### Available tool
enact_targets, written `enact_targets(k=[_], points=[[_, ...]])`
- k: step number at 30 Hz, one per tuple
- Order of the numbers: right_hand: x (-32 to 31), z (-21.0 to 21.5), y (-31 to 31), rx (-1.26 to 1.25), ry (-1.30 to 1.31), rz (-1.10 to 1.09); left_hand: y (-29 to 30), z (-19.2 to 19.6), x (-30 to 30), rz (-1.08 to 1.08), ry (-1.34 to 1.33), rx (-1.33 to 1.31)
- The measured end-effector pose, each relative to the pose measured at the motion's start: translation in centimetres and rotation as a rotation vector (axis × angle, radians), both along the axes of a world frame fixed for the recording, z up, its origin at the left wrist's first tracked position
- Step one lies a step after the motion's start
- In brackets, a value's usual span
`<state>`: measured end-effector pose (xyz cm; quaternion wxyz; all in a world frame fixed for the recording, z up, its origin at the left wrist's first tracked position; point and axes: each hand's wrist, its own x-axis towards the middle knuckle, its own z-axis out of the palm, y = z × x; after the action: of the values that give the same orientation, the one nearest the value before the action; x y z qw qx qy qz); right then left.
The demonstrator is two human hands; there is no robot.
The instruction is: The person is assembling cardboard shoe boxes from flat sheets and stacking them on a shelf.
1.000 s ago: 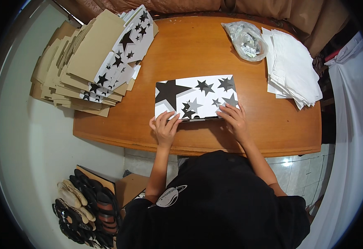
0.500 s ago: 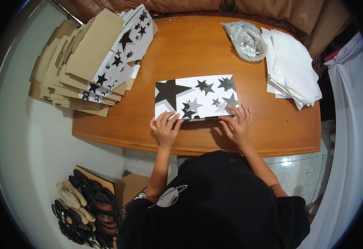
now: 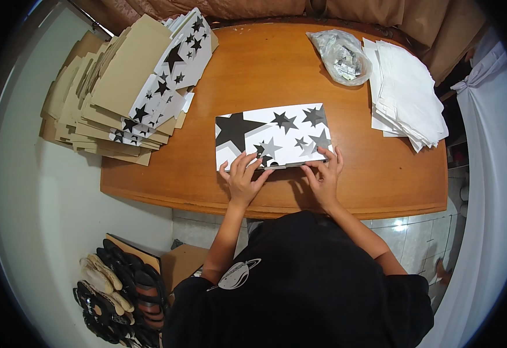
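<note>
Wooden table (image 3: 207, 75) with rounded corners fills the upper middle of the view; the person in a black shirt (image 3: 305, 284) stands at its near edge. Stack of flat cardboard box blanks (image 3: 120, 93), brown on one side and white with black stars on the other, sits on the table's left end and overhangs the left edge. Stack of white paper sheets (image 3: 407, 93) lies fanned at the right end, near the far right corner. Flat white box with black and grey stars (image 3: 271, 136) lies at the middle of the table, its long side parallel to the near edge and just back from it. Clear plastic bag of small items (image 3: 340, 55) sits at the far edge, just left of the paper stack. Left hand (image 3: 243, 177) rests on the box's near left edge, fingers spread and pressing flat down on the panel. Right hand (image 3: 323, 174) is on the near right edge, fingers spread, tips on the box's rim. Both hands touch the box; neither lifts it. On the floor at lower left, a row of sandals (image 3: 114, 296) beside a brown carton (image 3: 178, 264).
</note>
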<state>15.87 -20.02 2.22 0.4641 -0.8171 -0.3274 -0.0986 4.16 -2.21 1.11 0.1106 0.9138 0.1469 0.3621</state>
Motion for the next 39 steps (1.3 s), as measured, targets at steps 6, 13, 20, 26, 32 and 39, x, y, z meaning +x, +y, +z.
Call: enact_targets(k=[6, 13, 20, 26, 32, 39], points=[[0.0, -0.2, 0.4, 0.089, 0.088, 0.02, -0.1, -0.2, 0.2, 0.017, -0.018, 0.006], [1.0, -2.2, -0.1, 0.009, -0.152, 0.068, 0.0, -0.4, 0.0, 0.017, -0.005, 0.007], [1.9, -1.6, -0.6, -0.011, -0.382, 0.074, 0.0, -0.5, -0.1, 0.022, -0.011, 0.0], [1.0, -1.8, 0.3, -0.195, -0.344, 0.112, 0.0, -0.4, 0.1, 0.017, -0.018, -0.002], [-0.2, -0.1, 2.2, -0.203, -0.463, 0.205, -0.4, -0.2, 0.1, 0.042, -0.003, -0.023], [0.7, -1.3, 2.9, -0.17, -0.463, 0.329, -0.3, -0.4, 0.1, 0.042, 0.01, -0.004]])
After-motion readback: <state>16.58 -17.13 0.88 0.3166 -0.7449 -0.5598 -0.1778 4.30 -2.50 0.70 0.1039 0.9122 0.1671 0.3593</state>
